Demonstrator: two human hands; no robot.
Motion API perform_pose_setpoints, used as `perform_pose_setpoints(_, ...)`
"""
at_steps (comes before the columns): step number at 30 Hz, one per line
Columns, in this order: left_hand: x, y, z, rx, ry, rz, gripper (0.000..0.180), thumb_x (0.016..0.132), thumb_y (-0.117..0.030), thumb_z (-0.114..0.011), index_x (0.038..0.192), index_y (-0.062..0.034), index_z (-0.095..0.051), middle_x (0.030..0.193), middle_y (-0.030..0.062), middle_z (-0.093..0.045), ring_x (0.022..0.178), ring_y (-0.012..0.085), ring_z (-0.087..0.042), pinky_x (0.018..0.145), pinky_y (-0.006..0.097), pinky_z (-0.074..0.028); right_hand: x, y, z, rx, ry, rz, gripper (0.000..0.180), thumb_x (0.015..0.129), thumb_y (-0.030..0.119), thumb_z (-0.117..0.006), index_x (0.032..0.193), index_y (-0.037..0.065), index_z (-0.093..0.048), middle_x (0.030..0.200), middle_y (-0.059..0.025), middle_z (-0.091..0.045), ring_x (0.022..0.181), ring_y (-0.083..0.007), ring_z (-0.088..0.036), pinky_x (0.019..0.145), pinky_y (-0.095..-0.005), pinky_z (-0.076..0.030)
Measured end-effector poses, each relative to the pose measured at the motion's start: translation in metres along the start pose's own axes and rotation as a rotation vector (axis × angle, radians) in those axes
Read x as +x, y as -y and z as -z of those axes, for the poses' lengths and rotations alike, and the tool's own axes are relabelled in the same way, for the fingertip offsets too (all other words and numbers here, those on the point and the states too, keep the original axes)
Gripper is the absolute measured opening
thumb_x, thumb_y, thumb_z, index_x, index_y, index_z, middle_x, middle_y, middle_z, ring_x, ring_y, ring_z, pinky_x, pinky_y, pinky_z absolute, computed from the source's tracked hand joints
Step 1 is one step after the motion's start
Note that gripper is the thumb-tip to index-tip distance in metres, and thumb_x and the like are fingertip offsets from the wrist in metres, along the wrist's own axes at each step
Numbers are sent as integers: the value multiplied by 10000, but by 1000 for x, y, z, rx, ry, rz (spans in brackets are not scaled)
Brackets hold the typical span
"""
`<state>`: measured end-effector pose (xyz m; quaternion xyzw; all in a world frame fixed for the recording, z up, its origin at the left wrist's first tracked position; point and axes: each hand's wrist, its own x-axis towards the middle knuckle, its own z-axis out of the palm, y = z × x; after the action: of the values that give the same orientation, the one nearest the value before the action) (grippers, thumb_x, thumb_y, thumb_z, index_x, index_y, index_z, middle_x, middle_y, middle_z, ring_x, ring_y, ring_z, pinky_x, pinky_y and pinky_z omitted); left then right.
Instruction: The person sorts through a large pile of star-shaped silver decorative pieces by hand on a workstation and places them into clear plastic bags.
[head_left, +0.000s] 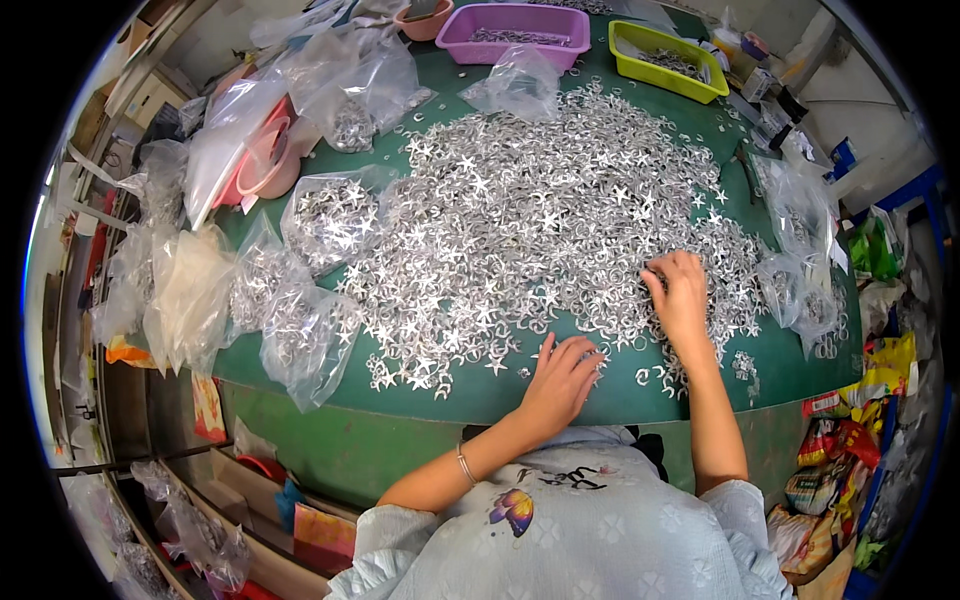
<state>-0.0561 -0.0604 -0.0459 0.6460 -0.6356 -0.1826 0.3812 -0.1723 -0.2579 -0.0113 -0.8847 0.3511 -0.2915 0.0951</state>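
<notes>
A wide heap of small silvery metal pieces [520, 200], stars and open crescents or rings among them, covers the middle of the green table [620, 400]. My left hand [562, 378] rests at the heap's near edge, its fingers spread loosely and nothing visible in them. Farther right, my right hand [680, 295] reaches over the pieces with bent fingers. A gap shows between its thumb and forefinger; what lies under the palm is hidden. A few loose crescents [650, 376] lie on the table just below that hand.
Clear bags of silvery pieces [335, 220] stand along the left side, near a pink basin [270, 168]. At the back are a purple basin [460, 42] and a yellow-green basin [650, 75]. More plastic bags [800, 215] line the right edge. Coloured packets [835, 450] sit beyond it.
</notes>
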Motion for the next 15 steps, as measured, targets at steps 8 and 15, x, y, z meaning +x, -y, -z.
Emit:
perform_pose_setpoints(8, 1, 0, -1, 164, 49, -40, 344, 862, -166, -624, 1193, -92, -564, 1234, 73, -513, 1238, 289, -417, 1061, 588, -229, 3, -4, -5, -79, 139, -37, 235, 678, 110, -766, 880, 41, -668, 933, -78, -558, 931, -267, -503, 786, -390, -374)
perform_pose_setpoints(15, -1, 2, -3, 127, 46, -38, 330, 860, -152, -626, 1176, -81, -567, 1197, 81, -522, 1216, 280, -436, 1063, 586, -227, 1, 1, -8, -142, 110, -49, 169, 695, 87, -751, 815, 48, -639, 931, -70, -570, 940, -264, -509, 798, -393, -361)
